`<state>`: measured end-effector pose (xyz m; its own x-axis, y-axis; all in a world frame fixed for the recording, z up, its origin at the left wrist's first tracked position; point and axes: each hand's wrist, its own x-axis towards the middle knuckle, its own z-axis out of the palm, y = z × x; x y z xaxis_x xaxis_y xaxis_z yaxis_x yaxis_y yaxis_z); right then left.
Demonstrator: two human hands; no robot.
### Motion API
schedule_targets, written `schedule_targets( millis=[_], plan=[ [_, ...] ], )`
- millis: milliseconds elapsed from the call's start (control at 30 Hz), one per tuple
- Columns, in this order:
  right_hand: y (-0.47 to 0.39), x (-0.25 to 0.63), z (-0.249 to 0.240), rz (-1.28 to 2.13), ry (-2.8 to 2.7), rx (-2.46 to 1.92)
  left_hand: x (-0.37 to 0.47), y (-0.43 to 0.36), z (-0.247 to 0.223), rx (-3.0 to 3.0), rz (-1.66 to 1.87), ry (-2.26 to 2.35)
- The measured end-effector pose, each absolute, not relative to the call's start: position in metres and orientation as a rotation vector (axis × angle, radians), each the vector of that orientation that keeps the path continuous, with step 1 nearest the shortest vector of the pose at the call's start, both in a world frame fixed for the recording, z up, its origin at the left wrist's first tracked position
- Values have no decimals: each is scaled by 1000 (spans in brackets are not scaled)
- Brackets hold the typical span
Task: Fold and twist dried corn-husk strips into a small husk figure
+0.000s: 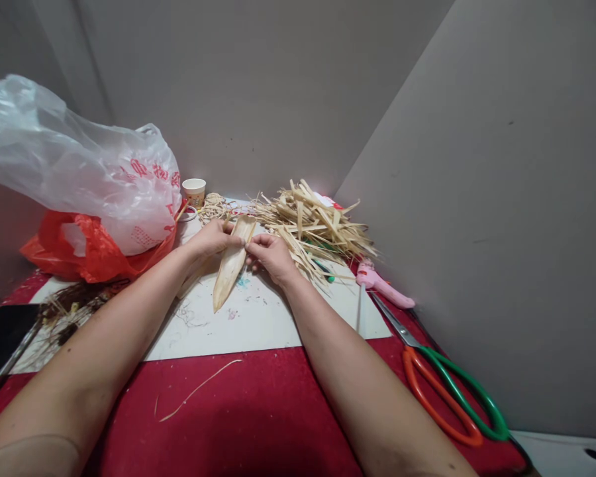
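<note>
A long, pale dried husk leaf [232, 270] slants over the white board, its pointed end toward me. My left hand [214, 239] grips it from the left, near its far end, with fingers closed. From the right, my right hand [272, 257] pinches the leaf's edge between thumb and forefinger, close to the left fingertips. Beyond and to the right of the hands lies a heap of dried, straw-coloured strips [318, 222]. A small coil of pale cord [214, 207] sits behind the left hand.
On the left, a clear plastic bag [104, 179] rests on a red bag [97, 248]. A paper cup [194, 191] stands at the back. On the right are a pink-handled glue gun [385, 285] and large scissors [442, 371]. Dark fibres [72, 308] lie beside the left forearm.
</note>
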<state>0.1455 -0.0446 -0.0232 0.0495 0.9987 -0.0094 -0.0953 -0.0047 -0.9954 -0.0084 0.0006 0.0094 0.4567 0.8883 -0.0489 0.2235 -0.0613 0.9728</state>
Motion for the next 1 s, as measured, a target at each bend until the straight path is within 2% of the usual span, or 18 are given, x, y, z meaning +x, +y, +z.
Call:
schedule_targets(
  millis=[267,400,600,700,867,1000],
  plan=[
    [-41,142,-26,1043,-1165,-1249,-6,-1,12,1569,768,911],
    [-38,148,-25,1035,-1023,-1288,-7,-2,23,1424,833,853],
    [-44,154,-6,1395,-698,-866,-15,9,16,1273,918,915],
    [-50,162,10,1508,-725,-793,-19,15,8,1230,1009,1000],
    [-63,199,43,1412,-825,-626,-24,24,4,1075,1168,1098],
    [-64,220,50,1346,-743,-487,-23,23,6,1013,1129,1029]
  ],
)
